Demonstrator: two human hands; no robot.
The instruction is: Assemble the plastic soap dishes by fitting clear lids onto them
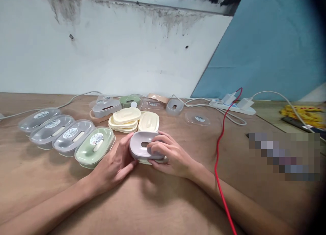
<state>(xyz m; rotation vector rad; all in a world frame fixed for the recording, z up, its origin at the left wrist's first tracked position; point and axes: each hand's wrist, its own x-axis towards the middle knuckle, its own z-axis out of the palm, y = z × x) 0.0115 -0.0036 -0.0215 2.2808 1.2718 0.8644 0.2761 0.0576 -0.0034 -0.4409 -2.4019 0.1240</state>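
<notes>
I have a grey oval slotted box (139,151) between my hands, just in front of some piled cream oval plates (126,115); whether it touches the brown tabletop (122,211), I can't tell. My left hand (115,164) is partly curled, holding the box's left end, thumb low at the front, most fingertips out of sight behind it. My right hand (174,154) grips the other end with bent fingers over the top; they cover the right side and part of the slot, so what that fingertip touches there is unclear. Of the cream base (145,162) beneath, only a thin edge shows. My forearms run off the bottom of the view. A red cable (217,157) crosses before my right forearm and is cut off below. Far right, a pixelated object (282,157) is unreadable.
</notes>
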